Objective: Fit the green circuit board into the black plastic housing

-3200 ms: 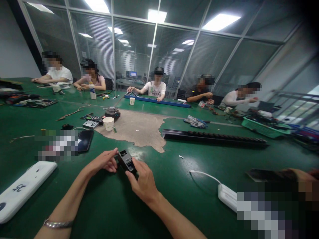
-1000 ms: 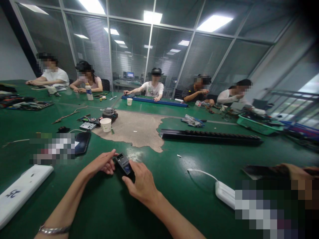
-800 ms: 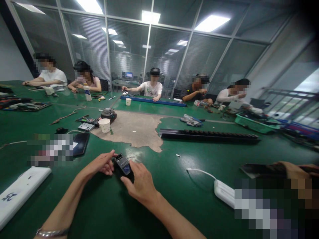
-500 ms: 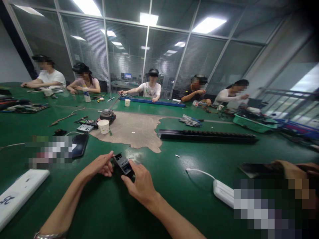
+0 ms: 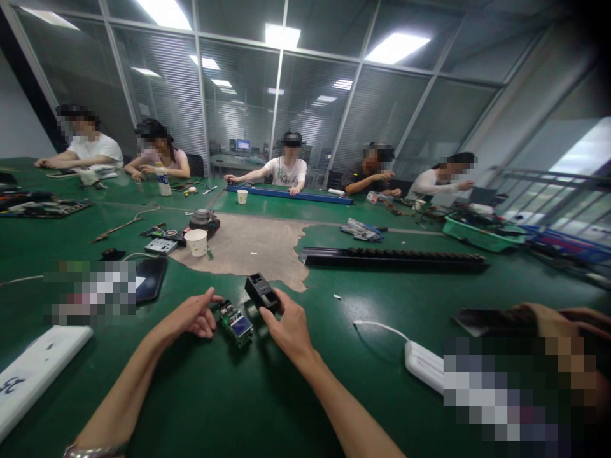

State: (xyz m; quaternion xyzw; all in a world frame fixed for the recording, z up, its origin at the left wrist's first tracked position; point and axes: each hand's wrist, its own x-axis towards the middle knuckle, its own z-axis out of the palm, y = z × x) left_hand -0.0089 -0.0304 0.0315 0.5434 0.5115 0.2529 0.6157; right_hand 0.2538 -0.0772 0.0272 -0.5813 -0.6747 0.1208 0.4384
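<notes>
My right hand [image 5: 292, 329] grips a black plastic housing cover [image 5: 261, 292] with rectangular cut-outs, thumb on the near edge and fingers behind. Just left of and below the cover is a green circuit board [image 5: 235, 324] with a small bluish display. My left hand [image 5: 193, 317] is beside the board's upper left end. Its index finger stretches out to that corner, while the other fingers are loosely bent with nothing visible in them. Whether the fingertip presses on the board is hard to make out.
On the green table [image 5: 200, 394] lie a phone [image 5: 151, 280], a white power bank [image 5: 42, 375] and a white charger with cable [image 5: 422, 366]. Ahead are a paper cup [image 5: 196, 242], a long black rail [image 5: 391, 259] and a green basket [image 5: 482, 235]. Several people sit opposite; another person's hands [image 5: 548, 321] show at right.
My right hand has lifted the black cover up and to the right, off the circuit board, which is now exposed. My left hand has stayed nearly still.
</notes>
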